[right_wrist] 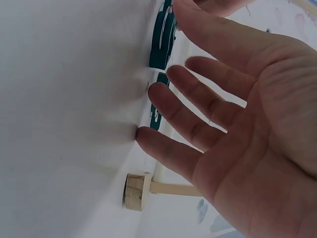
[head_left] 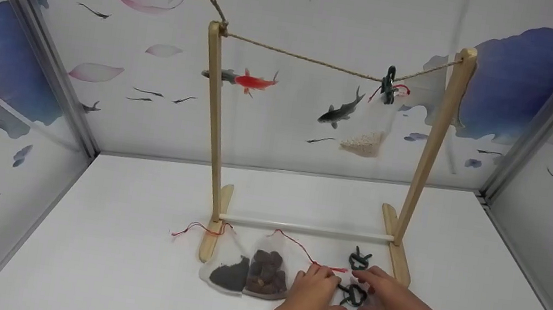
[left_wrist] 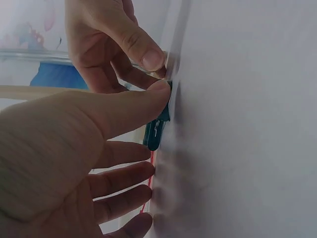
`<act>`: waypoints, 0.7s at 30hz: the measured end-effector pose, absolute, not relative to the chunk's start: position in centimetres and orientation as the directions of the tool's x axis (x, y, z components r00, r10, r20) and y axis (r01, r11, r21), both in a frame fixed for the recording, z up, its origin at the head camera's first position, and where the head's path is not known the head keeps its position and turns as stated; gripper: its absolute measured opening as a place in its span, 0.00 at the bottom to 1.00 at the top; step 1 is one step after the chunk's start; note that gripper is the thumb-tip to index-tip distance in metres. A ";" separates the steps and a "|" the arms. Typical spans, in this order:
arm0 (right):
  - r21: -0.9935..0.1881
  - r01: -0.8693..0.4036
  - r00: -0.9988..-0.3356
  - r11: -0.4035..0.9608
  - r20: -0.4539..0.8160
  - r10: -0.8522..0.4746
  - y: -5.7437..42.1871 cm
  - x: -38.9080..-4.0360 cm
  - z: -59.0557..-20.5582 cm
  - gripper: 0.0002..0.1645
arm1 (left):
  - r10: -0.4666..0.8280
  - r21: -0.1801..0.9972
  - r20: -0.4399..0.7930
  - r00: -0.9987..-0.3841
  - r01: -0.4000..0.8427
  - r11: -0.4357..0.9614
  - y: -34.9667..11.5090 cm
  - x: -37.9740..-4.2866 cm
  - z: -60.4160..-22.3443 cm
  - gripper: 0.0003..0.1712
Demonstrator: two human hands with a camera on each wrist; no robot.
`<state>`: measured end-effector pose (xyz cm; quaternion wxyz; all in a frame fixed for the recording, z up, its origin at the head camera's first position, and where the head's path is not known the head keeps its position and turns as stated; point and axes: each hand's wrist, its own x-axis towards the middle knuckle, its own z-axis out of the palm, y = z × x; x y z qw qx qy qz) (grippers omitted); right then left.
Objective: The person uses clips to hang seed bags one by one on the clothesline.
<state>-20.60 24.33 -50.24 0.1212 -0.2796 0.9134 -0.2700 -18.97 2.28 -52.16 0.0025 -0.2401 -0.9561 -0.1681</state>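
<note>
Two dark green spring clips lie on the white table in the head view, a nearer clip [head_left: 355, 295] and a farther clip [head_left: 359, 260]. My left hand [head_left: 309, 301] rests at the left of the nearer clip, its fingers extended. Across from it is my right hand [head_left: 399, 304], with fingers loosely extended near both clips. In the left wrist view, the left thumb overlaps a clip [left_wrist: 154, 134]; whether it touches cannot be told. Left of the hands lie a mesh bag of brown stones [head_left: 267, 275] and a mesh bag of dark grains [head_left: 230, 274], both with red strings.
A wooden frame [head_left: 430, 155] stands behind the hands, with a white crossbar [head_left: 306, 229] low down. Its sagging rope [head_left: 301, 59] carries a green clip [head_left: 388, 86] holding a bag of beige grains [head_left: 364, 143]. Printed panels enclose the table.
</note>
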 end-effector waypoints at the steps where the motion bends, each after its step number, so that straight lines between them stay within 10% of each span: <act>1: -0.564 -0.430 -0.822 0.705 -0.078 -0.564 24.3 -20.5 -50.3 0.42 | 0.461 0.313 0.089 -0.883 0.464 0.829 2.3 -18.9 -52.1 0.30; 21: -0.579 -0.385 -0.834 0.719 -0.116 -0.540 23.7 -20.9 -50.6 0.26 | 0.451 0.351 0.151 -0.880 0.474 0.808 2.2 -18.8 -52.7 0.20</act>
